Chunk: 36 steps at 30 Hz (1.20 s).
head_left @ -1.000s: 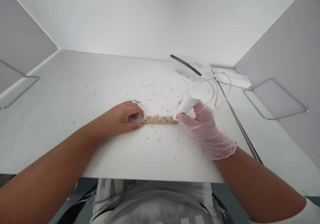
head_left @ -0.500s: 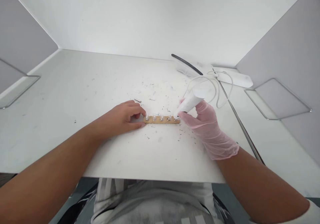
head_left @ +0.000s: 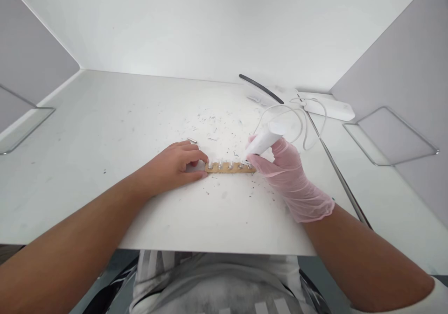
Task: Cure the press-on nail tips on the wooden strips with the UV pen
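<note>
A narrow brown strip (head_left: 225, 170) lies flat on the white table, carrying a row of several clear nail tips (head_left: 230, 164) on small metal mounts. My left hand (head_left: 177, 164), bare, pinches the strip's left end between thumb and fingers. My right hand (head_left: 287, 176) wears a thin pink glove and is closed around a white corded nail drill (head_left: 266, 140), tilted with its lower end down at the strip's right end. The drill's tip is partly hidden by the glove, so I cannot tell whether it touches a nail tip. Beyond my left fingers lies a small silver cylinder (head_left: 192, 140).
Dark flakes and dust (head_left: 210, 118) are scattered over the table. At the back lie a black nail file (head_left: 261, 88) and a clear plastic packet (head_left: 257, 99). The white cord (head_left: 325, 118) loops near a long white box (head_left: 331, 106). Wire frames (head_left: 390, 136) stand at both side panels.
The brown strip and my left hand have shifted slightly to the right. The drill in my right hand has moved a little to the left along the strip.
</note>
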Each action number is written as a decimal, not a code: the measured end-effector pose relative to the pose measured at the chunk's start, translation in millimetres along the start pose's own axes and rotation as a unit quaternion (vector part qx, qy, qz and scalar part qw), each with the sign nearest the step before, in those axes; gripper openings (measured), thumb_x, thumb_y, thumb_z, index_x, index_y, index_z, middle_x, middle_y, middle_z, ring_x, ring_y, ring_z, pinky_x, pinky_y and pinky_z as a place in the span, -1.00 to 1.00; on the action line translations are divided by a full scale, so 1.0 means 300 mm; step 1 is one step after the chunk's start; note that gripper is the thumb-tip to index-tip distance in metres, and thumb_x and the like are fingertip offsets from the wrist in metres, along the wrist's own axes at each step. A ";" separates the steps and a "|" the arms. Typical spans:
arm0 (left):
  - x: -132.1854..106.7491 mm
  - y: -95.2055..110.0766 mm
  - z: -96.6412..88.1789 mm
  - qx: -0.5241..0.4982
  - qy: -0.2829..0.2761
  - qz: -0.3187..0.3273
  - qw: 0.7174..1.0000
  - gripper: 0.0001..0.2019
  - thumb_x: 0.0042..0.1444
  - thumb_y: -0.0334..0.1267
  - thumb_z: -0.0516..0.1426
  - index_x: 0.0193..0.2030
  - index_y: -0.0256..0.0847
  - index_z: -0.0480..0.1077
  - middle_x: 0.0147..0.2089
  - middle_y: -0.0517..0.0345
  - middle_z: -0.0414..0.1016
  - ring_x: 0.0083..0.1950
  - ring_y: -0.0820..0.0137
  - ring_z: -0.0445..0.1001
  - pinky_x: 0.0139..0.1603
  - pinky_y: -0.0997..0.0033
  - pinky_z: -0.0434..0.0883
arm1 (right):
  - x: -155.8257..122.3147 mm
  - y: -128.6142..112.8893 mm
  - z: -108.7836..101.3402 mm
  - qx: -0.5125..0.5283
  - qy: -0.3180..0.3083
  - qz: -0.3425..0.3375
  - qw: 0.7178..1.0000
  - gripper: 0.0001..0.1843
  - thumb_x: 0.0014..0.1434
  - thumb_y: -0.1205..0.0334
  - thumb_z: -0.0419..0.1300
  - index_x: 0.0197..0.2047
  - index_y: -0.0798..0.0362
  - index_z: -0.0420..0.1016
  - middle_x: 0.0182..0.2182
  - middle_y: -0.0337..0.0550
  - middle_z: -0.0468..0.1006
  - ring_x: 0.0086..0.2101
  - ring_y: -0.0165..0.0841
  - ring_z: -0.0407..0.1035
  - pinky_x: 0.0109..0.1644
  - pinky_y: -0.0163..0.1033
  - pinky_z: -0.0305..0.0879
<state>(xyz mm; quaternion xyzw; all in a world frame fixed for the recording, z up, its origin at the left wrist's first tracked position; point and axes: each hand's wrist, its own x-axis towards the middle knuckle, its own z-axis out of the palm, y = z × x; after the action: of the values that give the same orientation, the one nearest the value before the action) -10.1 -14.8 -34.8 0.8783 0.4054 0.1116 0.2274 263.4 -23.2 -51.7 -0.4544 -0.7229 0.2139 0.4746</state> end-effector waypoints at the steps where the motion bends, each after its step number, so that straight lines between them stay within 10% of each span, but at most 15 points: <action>1: 0.001 0.000 0.002 0.002 0.002 0.001 1.000 -0.79 0.23 -0.11 0.16 -0.13 -0.17 0.49 -0.33 0.13 0.43 -0.18 0.30 0.34 -0.16 0.28 0.30 | -0.001 0.002 0.001 0.000 0.001 -0.002 1.000 -0.87 0.03 0.19 0.27 -0.32 -0.06 0.42 -0.35 -0.23 0.43 -0.33 -0.31 0.40 -0.23 -0.09 0.37; 36: 0.004 -0.014 0.016 0.022 0.027 0.040 0.999 -0.77 0.23 -0.09 0.18 -0.10 -0.17 0.52 -0.38 0.17 0.41 -0.23 0.33 0.35 -0.20 0.31 0.27 | -0.006 0.033 -0.005 0.024 -0.027 -0.056 0.998 -0.85 0.11 0.18 0.31 -0.22 -0.06 0.46 -0.35 -0.22 0.43 -0.33 -0.30 0.40 -0.24 -0.09 0.40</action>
<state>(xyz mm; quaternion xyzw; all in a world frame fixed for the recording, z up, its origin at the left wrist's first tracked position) -10.3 -13.0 -41.2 0.8955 0.3780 0.1356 0.1920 269.5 -19.9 -59.2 -0.3959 -0.7545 0.2165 0.4767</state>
